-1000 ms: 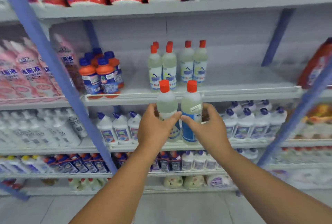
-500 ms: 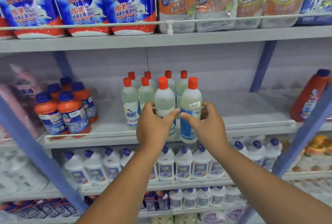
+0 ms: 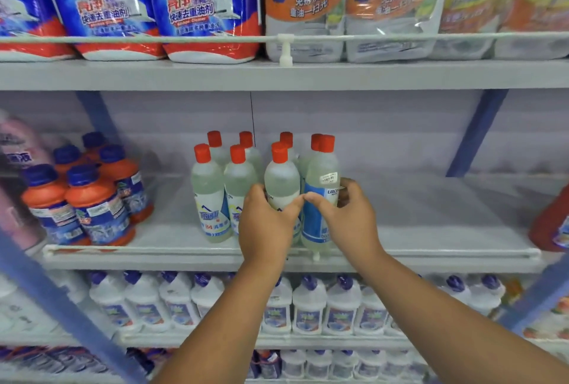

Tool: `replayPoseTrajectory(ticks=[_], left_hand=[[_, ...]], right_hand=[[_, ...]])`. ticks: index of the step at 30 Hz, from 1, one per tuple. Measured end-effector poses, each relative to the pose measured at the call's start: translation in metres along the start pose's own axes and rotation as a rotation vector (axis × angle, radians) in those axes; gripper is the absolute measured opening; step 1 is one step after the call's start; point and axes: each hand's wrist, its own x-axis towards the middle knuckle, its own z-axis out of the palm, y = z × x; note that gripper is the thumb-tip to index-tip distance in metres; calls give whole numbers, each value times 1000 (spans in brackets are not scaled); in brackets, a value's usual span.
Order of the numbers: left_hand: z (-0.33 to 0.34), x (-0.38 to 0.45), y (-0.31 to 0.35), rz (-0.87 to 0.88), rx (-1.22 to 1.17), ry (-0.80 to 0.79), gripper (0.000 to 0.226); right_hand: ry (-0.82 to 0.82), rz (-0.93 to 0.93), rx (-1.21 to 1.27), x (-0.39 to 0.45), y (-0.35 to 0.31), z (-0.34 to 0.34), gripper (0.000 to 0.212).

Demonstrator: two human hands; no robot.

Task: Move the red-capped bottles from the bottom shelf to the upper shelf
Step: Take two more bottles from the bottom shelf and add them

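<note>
Several clear red-capped bottles (image 3: 210,192) stand in a cluster on the grey upper shelf (image 3: 431,239). My left hand (image 3: 267,226) grips one red-capped bottle (image 3: 281,180) at the front of the cluster. My right hand (image 3: 351,217) grips another red-capped bottle (image 3: 321,177) with a blue-and-white label, just to its right. Both held bottles are upright, side by side, at the shelf's front rail; whether their bases rest on the shelf is hidden by my hands.
Orange bottles with blue caps (image 3: 92,199) stand on the same shelf to the left, a red jug (image 3: 551,223) at the far right. Refill pouches (image 3: 203,5) fill the shelf above. White purple-capped bottles (image 3: 308,306) line the shelf below. Blue uprights (image 3: 474,134) frame the bay.
Both hands have carried the two bottles up and forward over the rail onto the upper shelf, next to the standing cluster. The camera has tilted up and moved closer.
</note>
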Motion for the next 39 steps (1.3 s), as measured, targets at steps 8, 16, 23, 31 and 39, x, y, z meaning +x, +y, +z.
replayPoseTrajectory(ticks=[8,16,23,31,39], left_hand=[[10,1,-8,-2,64,-6,56],[15,2,-23,61,81,-58,46],[9,-10,-41,-5,256,-126,53],[14,-11,-49,102,500,-27,51],[10,-15,-54,125,518,16,47]], right_hand=[[-26,-35,-45,11,11,0,49],[-48,-65,-85,0,30,2,60],[-290,-86,-176,-11,51,-9,61],[-202,-51,-234,-11,54,7,57],[-96,-50,-307,-14,55,19,63]])
